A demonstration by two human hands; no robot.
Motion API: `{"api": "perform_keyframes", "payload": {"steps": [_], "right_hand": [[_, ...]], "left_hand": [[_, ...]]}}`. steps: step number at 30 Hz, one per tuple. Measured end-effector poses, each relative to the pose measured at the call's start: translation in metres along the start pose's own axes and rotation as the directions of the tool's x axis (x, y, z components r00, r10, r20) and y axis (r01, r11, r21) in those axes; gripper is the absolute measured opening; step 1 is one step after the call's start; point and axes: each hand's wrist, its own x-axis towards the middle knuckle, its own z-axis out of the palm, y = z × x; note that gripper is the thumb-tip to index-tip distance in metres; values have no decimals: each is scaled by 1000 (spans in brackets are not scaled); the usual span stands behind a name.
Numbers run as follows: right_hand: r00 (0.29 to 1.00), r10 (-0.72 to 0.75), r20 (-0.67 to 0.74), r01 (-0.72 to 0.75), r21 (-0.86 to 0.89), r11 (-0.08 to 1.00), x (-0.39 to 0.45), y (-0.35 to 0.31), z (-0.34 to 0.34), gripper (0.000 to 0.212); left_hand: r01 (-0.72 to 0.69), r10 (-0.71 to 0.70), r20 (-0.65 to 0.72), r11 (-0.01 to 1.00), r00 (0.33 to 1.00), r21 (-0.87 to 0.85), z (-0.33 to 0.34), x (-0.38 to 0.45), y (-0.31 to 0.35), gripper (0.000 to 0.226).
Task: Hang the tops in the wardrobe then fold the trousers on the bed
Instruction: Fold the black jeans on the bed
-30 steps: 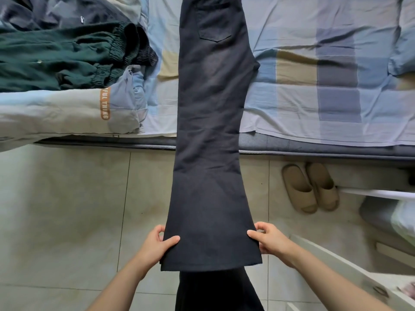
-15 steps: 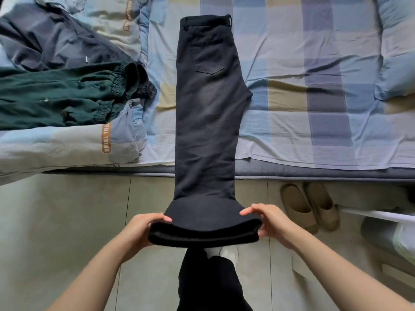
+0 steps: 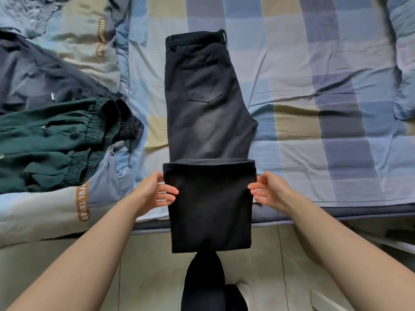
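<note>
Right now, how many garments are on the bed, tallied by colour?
Black or charcoal trousers, gripped at the fold by the left hand and right hand: 1
Dark green trousers: 1
Dark navy garment: 1
Pale grey-blue garment with orange lettering: 1
Total: 4, if the pale pieces are one garment; I cannot tell.

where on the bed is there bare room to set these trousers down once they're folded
The checked sheet lies bare to the right of the black trousers, as far as the pillow. A narrower strip lies bare above the waistband. The left side is crowded with the green trousers and other clothes.
</note>
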Motion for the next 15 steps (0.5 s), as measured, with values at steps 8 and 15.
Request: {"api": "perform_keyframes", "payload": {"steps": [8, 15], "right_hand": [[997, 70, -20, -72, -374, 925, 35, 40, 18, 31], [987, -102, 127, 140, -347, 927, 4, 64, 32, 27]], "left_hand": [[115, -151, 57, 906, 987, 407, 8, 22, -62, 10], [-23, -66, 197, 909, 978, 416, 12, -7, -126, 22]]}}
